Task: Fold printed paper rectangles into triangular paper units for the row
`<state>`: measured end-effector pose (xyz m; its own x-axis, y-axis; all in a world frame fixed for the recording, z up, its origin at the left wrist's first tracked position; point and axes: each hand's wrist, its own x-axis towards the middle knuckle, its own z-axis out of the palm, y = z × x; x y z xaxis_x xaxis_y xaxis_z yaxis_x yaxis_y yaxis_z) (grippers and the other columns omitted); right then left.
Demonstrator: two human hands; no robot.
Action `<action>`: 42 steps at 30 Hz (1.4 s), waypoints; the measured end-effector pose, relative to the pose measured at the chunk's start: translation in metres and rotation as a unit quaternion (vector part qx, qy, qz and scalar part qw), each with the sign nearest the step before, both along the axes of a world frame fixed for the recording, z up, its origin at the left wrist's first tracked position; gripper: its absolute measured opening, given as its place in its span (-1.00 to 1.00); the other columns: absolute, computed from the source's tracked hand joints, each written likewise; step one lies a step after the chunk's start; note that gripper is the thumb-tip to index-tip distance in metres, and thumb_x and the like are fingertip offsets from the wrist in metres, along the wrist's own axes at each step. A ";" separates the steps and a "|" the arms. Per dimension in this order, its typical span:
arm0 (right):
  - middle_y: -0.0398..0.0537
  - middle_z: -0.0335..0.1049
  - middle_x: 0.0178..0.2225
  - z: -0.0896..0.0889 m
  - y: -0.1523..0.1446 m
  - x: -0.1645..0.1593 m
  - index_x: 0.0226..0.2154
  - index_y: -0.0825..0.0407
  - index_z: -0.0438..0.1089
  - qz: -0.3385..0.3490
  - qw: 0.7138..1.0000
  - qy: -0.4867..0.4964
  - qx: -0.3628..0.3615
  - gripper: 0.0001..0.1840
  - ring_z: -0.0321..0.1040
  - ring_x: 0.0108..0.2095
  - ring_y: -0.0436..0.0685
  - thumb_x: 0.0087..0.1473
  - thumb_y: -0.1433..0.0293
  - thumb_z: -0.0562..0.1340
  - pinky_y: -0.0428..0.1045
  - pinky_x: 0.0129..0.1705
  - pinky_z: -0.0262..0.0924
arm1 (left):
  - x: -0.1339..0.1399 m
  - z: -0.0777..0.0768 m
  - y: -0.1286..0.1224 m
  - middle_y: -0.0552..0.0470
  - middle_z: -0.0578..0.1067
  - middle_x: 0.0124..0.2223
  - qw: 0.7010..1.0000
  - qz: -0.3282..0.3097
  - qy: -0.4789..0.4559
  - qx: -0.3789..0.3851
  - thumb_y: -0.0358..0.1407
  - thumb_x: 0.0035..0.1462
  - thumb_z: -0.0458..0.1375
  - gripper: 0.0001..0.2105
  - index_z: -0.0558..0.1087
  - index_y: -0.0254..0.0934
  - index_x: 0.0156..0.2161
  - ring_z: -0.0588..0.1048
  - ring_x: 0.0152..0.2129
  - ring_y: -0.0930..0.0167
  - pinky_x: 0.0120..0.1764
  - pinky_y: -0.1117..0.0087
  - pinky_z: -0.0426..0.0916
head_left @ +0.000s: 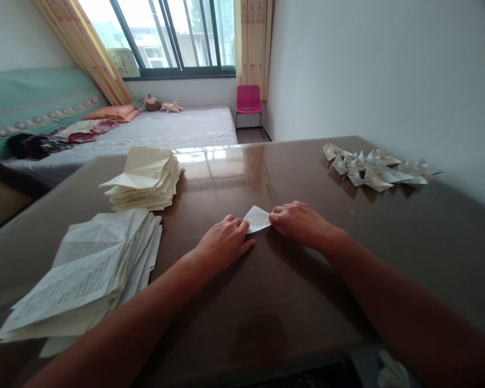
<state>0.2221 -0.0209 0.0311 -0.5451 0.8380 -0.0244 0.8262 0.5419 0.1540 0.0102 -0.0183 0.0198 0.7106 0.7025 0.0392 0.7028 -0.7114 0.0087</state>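
Note:
Between my two hands is a small folded piece of printed paper point(257, 219), roughly diamond shaped, low over the brown table. My left hand point(225, 240) holds its left corner under bent fingers, with the thumb stretched out near the tabletop. At the right corner, my right hand point(298, 222) pinches the paper between thumb and fingers. The undersides of both hands' fingers are hidden.
Printed sheets point(101, 258) lie stacked at the left of the glossy table point(226, 302). Behind them stands a pile of creased cream paper point(145, 178). Several folded paper boats point(372, 167) sit at the back right near the wall. A bed point(194, 126) and pink chair point(249, 100) are beyond.

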 end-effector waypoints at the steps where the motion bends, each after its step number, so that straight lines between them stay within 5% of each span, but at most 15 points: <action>1: -0.01 0.48 -0.28 0.001 0.001 0.001 -0.35 0.04 0.43 -0.007 1.000 0.007 -0.006 -0.77 0.40 -0.29 0.10 0.19 0.38 0.08 -0.05 -0.34 0.04 | 0.000 -0.001 0.000 -0.12 0.49 -0.21 1.000 0.003 0.002 0.003 -0.16 0.21 0.04 -0.74 0.39 -0.35 -0.18 0.40 -0.20 0.25 -0.18 0.29 0.36; 6: -0.09 0.51 -0.26 0.002 0.006 0.011 -0.34 -0.05 0.48 -0.040 0.996 0.074 -0.035 -0.74 0.40 -0.26 0.07 0.20 0.32 0.08 -0.09 -0.33 0.04 | -0.007 -0.008 0.009 -0.06 0.50 -0.20 1.000 -0.003 -0.029 -0.002 -0.32 0.27 -0.06 -0.76 0.46 -0.28 -0.21 0.41 -0.23 0.33 -0.19 0.36 0.34; 16: -0.15 0.51 -0.30 -0.026 0.026 0.024 -0.27 -0.04 0.48 -0.107 0.949 0.279 -0.103 -0.78 0.35 -0.37 0.01 0.12 0.31 0.13 -0.14 -0.35 0.09 | -0.015 -0.025 0.030 0.07 0.55 -0.20 0.976 0.086 -0.187 -0.077 -0.18 0.23 -0.01 -0.74 0.52 -0.15 -0.18 0.44 -0.22 0.37 -0.15 0.38 0.31; 24: -0.12 0.50 -0.34 -0.030 0.030 0.024 -0.29 -0.02 0.45 -0.132 0.944 0.279 -0.114 -0.83 0.36 -0.35 0.03 0.08 0.32 0.17 -0.12 -0.34 0.09 | -0.011 -0.026 0.030 0.06 0.51 -0.23 0.969 0.169 -0.163 -0.073 -0.12 0.19 0.00 -0.72 0.48 0.02 -0.07 0.45 -0.32 0.37 -0.24 0.37 0.32; 42: -0.15 0.50 -0.38 -0.030 0.030 0.020 -0.34 -0.04 0.39 -0.173 0.958 0.215 -0.075 -0.87 0.36 -0.38 0.03 0.04 0.26 0.23 -0.11 -0.40 0.02 | -0.002 -0.020 0.020 0.04 0.48 -0.21 0.986 0.152 -0.068 -0.020 -0.17 0.25 -0.08 -0.71 0.39 0.06 0.00 0.36 -0.16 0.30 -0.31 0.40 0.30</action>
<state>0.2418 0.0090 0.0007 -0.2209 0.9753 0.0064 0.9300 0.2127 -0.2998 0.0086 0.0015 0.0002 0.4564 0.8855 0.0869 0.8743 -0.4644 0.1408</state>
